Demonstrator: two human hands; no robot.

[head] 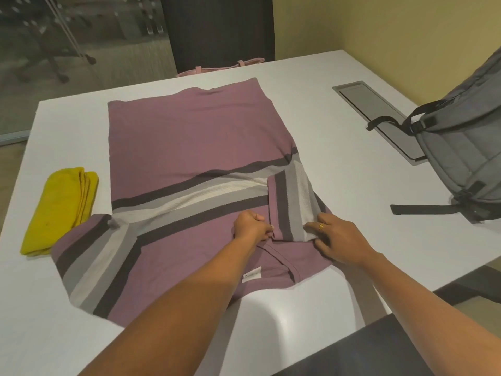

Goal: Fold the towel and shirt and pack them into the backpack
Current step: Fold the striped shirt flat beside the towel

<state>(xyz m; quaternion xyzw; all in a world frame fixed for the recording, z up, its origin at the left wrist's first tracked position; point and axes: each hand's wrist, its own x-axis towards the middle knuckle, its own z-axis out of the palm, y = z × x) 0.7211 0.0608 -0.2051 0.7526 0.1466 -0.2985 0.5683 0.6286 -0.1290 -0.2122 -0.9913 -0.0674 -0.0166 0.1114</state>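
A mauve shirt [187, 142] with dark, grey and cream chest stripes lies flat on the white table [339, 147], collar toward me. Its right sleeve is folded in over the body. My left hand [250, 225] pinches the near corner of that folded sleeve. My right hand [339, 240] grips the sleeve's other near edge, fingers curled on the cloth. A folded yellow towel [59, 210] lies left of the shirt, touching its left sleeve. The grey backpack [466, 147] lies at the table's right edge, straps trailing toward the shirt.
A grey cable hatch [376, 115] is set into the table between shirt and backpack. A pink bag [222, 67] shows past the far table edge, before a dark panel. A white chair back [271, 321] sits below the shirt's collar.
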